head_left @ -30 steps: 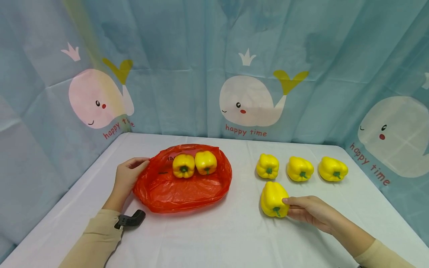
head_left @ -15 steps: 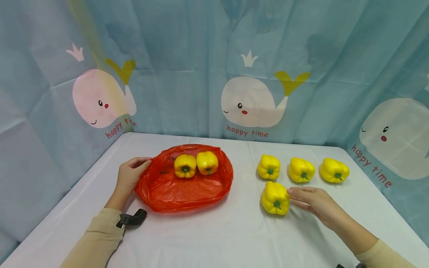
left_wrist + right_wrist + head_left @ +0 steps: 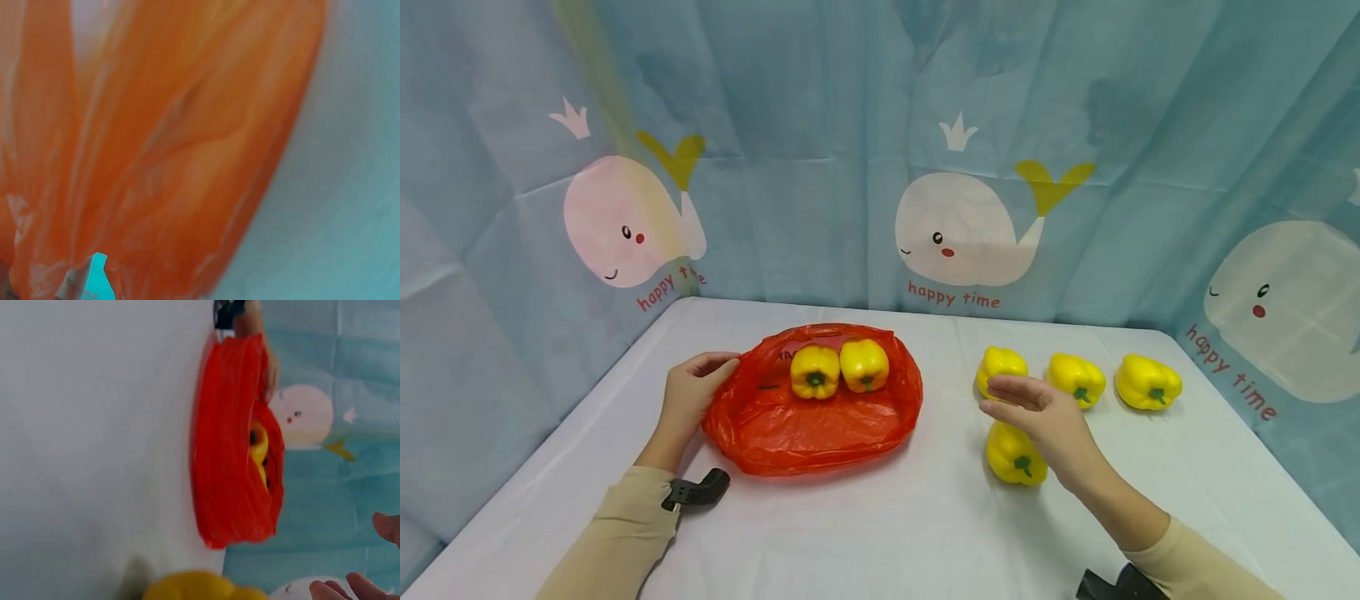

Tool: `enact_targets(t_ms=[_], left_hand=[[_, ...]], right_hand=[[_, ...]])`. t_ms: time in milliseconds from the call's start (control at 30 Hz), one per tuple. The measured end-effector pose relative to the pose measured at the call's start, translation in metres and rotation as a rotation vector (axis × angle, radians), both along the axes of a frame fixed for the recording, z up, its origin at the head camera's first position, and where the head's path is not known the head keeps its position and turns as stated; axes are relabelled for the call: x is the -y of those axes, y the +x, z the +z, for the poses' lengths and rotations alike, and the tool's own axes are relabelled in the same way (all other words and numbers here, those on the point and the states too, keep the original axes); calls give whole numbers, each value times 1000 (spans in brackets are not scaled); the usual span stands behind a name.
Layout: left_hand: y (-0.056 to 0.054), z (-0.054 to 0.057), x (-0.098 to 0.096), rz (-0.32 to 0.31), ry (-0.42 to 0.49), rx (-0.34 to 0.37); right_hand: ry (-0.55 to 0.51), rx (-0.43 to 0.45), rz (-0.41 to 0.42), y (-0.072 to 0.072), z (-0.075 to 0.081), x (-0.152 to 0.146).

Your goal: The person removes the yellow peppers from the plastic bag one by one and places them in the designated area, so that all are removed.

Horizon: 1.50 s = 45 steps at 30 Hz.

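A red plastic bag (image 3: pixel 820 433) lies spread with its mouth up, left of the table's middle. Two yellow bell peppers sit in its back part, one on the left (image 3: pixel 815 372) and one on the right (image 3: pixel 864 367). My left hand (image 3: pixel 688 404) pinches the bag's left rim between thumb and fingers. Fingers extended and holding nothing, my right hand (image 3: pixel 1048 421) hovers over a front yellow bell pepper (image 3: pixel 1015 458), hiding part of it. Its fingertips overlap the back-row bell pepper (image 3: pixel 1000 362) in the head view.
Farther right in the back row are a middle bell pepper (image 3: pixel 1077 379) and an end bell pepper (image 3: pixel 1147 382). White cloth covers the table (image 3: pixel 850 533). A blue curtain (image 3: pixel 790 225) with whale prints stands along the back and sides.
My right hand has let go of the front bell pepper, then risen and moved left and back over it. The left hand keeps its place on the bag's rim.
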<state>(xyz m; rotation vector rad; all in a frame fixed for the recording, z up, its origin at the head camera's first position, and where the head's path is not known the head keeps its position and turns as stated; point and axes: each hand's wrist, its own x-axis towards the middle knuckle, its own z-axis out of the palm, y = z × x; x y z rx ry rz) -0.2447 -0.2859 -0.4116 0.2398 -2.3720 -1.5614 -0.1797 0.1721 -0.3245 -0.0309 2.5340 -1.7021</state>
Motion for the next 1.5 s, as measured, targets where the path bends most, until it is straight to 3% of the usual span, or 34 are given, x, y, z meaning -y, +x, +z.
enact_targets(t_ms=[400,667,1033,1300,1500], left_hand=[[0,0,0,2,12,19],[-2,-1,-1,-2,7,14],[-2,-1,0,-4,2,-1],[0,1,1,7,3,19],[1,2,-2,6,2,31]], right_hand=[[-169,-6,48,-11,-14,60],[-109,-108,49,-27,-22,90],[-116,-158,10,-46,-31,121],[57,-353,-2,-59,-35,142],[115,-370,-1,-67,-39,152]])
